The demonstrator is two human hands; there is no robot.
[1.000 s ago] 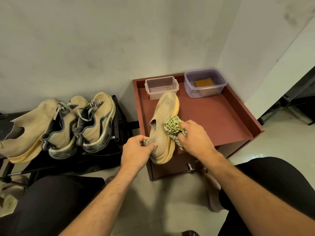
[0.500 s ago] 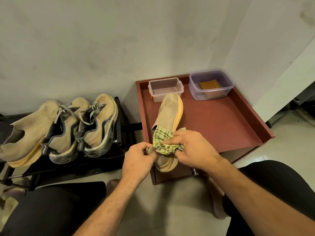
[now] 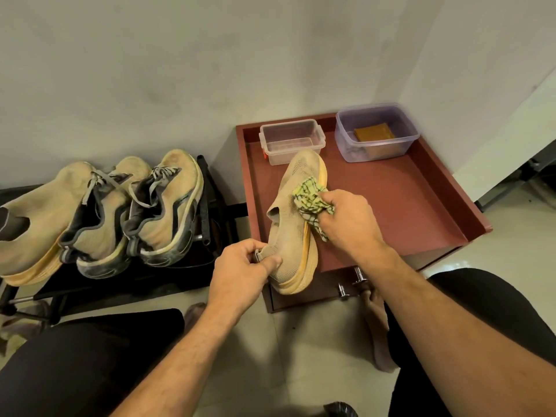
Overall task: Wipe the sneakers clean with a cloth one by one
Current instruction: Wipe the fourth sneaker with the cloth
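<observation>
left hand gripping sneaker, right hand pressing cloth

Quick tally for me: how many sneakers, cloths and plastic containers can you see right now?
Sneakers: 4: one on the red tray, three on the black rack
Cloths: 1
Plastic containers: 2
Total: 7
</observation>
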